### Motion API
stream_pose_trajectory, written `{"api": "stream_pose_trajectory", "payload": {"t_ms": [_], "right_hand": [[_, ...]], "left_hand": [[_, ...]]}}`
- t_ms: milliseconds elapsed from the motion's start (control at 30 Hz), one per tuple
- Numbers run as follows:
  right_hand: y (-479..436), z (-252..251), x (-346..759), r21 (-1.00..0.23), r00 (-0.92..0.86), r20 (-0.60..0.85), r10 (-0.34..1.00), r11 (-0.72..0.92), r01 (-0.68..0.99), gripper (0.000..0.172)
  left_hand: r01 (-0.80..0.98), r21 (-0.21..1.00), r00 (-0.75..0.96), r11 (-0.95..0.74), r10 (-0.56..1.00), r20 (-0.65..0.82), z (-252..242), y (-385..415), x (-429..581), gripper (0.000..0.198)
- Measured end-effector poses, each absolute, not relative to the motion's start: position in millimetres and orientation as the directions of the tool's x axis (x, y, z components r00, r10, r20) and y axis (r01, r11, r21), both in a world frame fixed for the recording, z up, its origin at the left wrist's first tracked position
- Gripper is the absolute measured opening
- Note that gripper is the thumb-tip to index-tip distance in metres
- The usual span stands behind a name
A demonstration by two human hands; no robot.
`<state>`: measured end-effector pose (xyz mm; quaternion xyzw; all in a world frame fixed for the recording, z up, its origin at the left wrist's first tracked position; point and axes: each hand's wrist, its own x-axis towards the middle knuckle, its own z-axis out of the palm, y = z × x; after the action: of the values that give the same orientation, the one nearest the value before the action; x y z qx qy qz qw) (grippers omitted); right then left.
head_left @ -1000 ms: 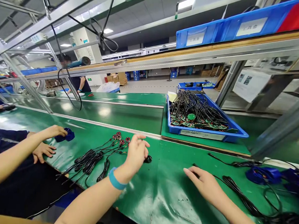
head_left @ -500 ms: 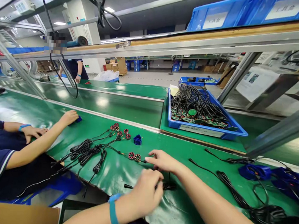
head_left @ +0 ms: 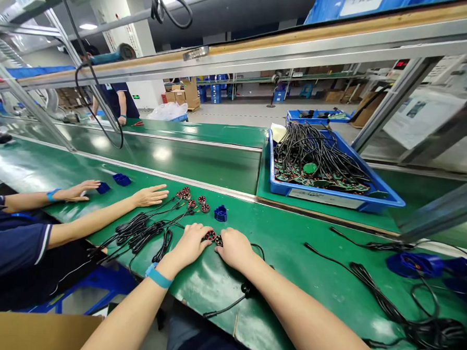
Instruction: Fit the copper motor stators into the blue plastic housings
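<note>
My left hand (head_left: 188,244) and my right hand (head_left: 233,248) rest side by side on the green bench mat (head_left: 285,240). Their fingertips close on a pair of small round red-and-black boards (head_left: 213,238) wired to a black cable (head_left: 230,303). That cable trails back under my right wrist toward the bench edge. A small blue plastic holder (head_left: 220,213) stands just beyond my hands. Several more round boards (head_left: 193,199) with bundled black cables (head_left: 140,233) lie to the left.
A co-worker's hand (head_left: 150,195) lies flat beside the boards and another hand (head_left: 78,190) touches a blue part (head_left: 103,188). A blue bin (head_left: 376,201) of wired boards sits behind. Blue fixtures (head_left: 412,264) and loose cables (head_left: 386,308) lie at right.
My hands moved forward and left from the cable's plug to the pair of round boards. The co-worker's nearer hand came away from the blue part and now lies flat by the boards.
</note>
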<state>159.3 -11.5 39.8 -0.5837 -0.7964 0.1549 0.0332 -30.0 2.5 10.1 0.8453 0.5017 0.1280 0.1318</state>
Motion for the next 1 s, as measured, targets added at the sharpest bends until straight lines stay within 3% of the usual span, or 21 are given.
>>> {"api": "stream_pose_trajectory", "payload": {"t_ms": [233, 333, 567, 700, 867, 1000], "right_hand": [[-15.0, 22.5, 148.5, -0.327, -0.198, 0.024, 0.980, 0.195, 0.925, 0.026], [-12.6, 25.3, 142.0, -0.352, -0.151, 0.017, 0.988, 0.147, 0.924, 0.023], [-8.9, 28.4, 140.5, -0.368, -0.121, 0.139, 0.983, 0.165, 0.915, 0.039], [-6.5, 21.0, 146.4, -0.514, -0.067, 0.169, 0.983, 0.146, 0.845, 0.041], [1.0, 15.4, 155.2, -0.713, -0.090, 0.113, 0.990, 0.144, 0.686, 0.047], [2.9, 16.6, 158.8, -0.744, -0.114, 0.047, 0.992, 0.111, 0.658, 0.053]], "left_hand": [[0.850, 0.386, 0.325, -0.358, 0.934, 0.149, 7.2, 2.5, -25.4, 0.018], [0.857, 0.385, 0.272, -0.343, 0.935, 0.227, 8.2, 0.0, -23.7, 0.016], [0.797, 0.481, 0.279, -0.367, 0.928, 0.246, 6.5, 0.6, -25.8, 0.018], [0.718, 0.573, 0.257, -0.396, 0.915, 0.311, -1.1, 2.3, -25.6, 0.041], [0.748, 0.485, 0.266, -0.453, 0.874, 0.407, -6.0, -2.2, -23.9, 0.033], [0.784, 0.439, 0.243, -0.439, 0.868, 0.434, -10.8, -8.4, -22.5, 0.032]]}}
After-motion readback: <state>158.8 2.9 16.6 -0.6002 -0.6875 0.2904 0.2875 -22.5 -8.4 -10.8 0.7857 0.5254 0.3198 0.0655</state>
